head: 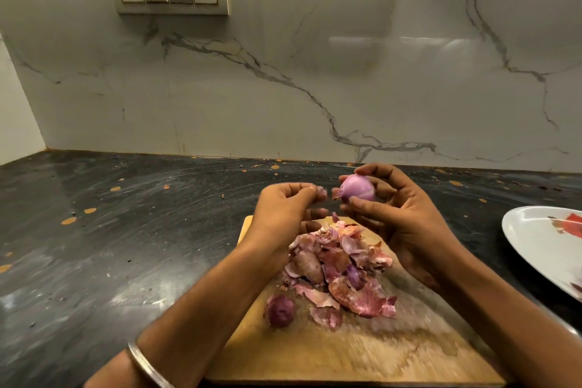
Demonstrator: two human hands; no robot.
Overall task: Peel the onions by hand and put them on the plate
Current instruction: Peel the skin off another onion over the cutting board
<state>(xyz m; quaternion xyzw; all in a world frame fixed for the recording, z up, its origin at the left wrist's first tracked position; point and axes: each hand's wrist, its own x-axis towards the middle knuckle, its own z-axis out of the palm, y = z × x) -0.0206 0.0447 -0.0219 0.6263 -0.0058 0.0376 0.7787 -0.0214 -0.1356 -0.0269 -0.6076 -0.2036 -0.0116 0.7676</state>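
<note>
Above the cutting board [330, 353], the right hand [406, 217] cradles the onion [359, 187] between thumb and curled fingers. Its long axis lies sideways, tip toward the left hand [283, 211], whose fingertips pinch a skin scrap [322, 190].

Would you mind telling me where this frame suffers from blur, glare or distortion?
Head view: motion blur smears the cutting board in the near foreground and the left hand; glare streaks the marble wall and black counter; wide-angle distortion bows the counter's back edge.
</note>
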